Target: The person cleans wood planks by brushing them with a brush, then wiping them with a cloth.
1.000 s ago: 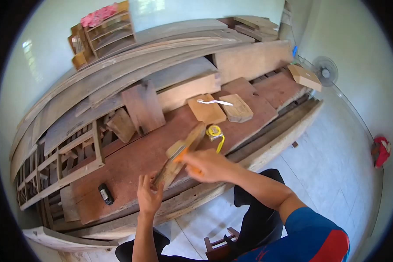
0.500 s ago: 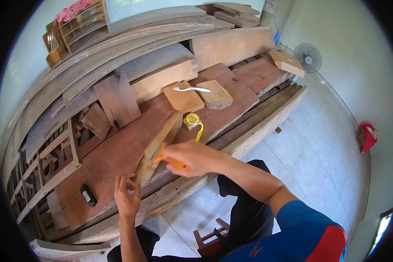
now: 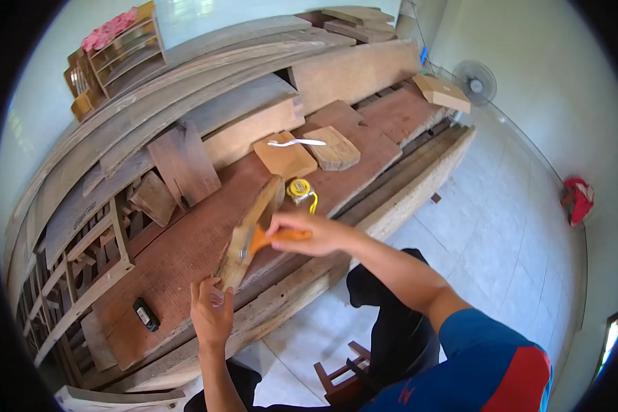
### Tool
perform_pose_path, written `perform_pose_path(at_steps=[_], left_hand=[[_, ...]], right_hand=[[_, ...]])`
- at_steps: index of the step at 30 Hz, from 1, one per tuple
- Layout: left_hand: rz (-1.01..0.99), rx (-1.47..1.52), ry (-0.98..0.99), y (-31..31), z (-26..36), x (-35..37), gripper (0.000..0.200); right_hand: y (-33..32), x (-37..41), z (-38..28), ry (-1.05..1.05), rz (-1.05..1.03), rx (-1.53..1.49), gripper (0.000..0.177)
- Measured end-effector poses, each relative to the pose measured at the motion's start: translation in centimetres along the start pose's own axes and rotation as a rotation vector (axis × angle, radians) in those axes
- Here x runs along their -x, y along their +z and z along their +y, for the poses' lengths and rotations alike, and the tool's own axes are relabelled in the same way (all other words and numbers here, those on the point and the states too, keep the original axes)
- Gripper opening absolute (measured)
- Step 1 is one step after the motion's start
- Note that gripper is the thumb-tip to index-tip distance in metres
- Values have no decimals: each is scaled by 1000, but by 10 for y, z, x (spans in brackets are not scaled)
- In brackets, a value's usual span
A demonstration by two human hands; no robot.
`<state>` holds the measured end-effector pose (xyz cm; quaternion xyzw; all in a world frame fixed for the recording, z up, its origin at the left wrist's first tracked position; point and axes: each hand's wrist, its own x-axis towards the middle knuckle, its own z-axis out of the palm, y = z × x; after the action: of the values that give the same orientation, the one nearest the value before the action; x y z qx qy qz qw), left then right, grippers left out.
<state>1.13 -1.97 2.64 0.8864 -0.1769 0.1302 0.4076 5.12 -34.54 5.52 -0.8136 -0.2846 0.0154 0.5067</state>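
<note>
My right hand is closed round the orange handle of a brush, whose bristle end lies against a long, narrow piece of wood. That piece is tilted up on the reddish-brown plank. Its near end is at my left hand, whose fingers are curled against it. Beyond the wood, a yellow tape measure rests on the plank with some tape out. A white toothbrush lies across a flat brown block and a paler cut block.
A small black device sits on the plank's near left part. Long boards are stacked behind. A slatted wooden frame stands at the left. A cardboard-coloured box and a fan are at the far right; a stool is below.
The brush in my right hand has shifted slightly along the wood, and its handle has turned more level. My left hand stays at the near end. The whole view has shifted a little.
</note>
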Motion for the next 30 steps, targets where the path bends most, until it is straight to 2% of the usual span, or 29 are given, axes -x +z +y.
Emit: perform_pose_path(at_steps=[1,3,6,9,12,15,16,19,22,25,28,30], left_hand=[[0,7,-3,1,1,2,31],[-14,2,-9,1,-1,3,31],[-15,12,-18,2,-2,4,29],[-24,13,-31,3,2,3,27],[-31,5,-36,1,2,2,28],[-24,8,-26,0,1,4,28],[-16,11,-18,-1,2,2,27],[-26,1,-8,-2,-2,1,25],[-21,25,-26,-3,-4,-1,19],[-25,21,-20,-5,-7,-4,15],[-22,30,-20,-4,-11,-7,15],[-13,20,-3,-4,-12,-11,12]], right_hand=[[-5,0,1,-39,130,74,27],[-3,2,-6,86,285,228,28],[28,3,-12,-23,242,304,32],[40,5,-32,-37,-49,311,35],[27,2,-25,-101,-48,297,31],[-1,-6,-16,49,171,269,28],[3,-6,-18,64,338,388,27],[42,-4,-16,-132,199,212,22],[47,2,-33,-143,-92,252,21],[9,-12,-9,-32,31,14,23],[-12,-16,-11,85,220,338,24],[2,-16,-10,-53,51,178,26]])
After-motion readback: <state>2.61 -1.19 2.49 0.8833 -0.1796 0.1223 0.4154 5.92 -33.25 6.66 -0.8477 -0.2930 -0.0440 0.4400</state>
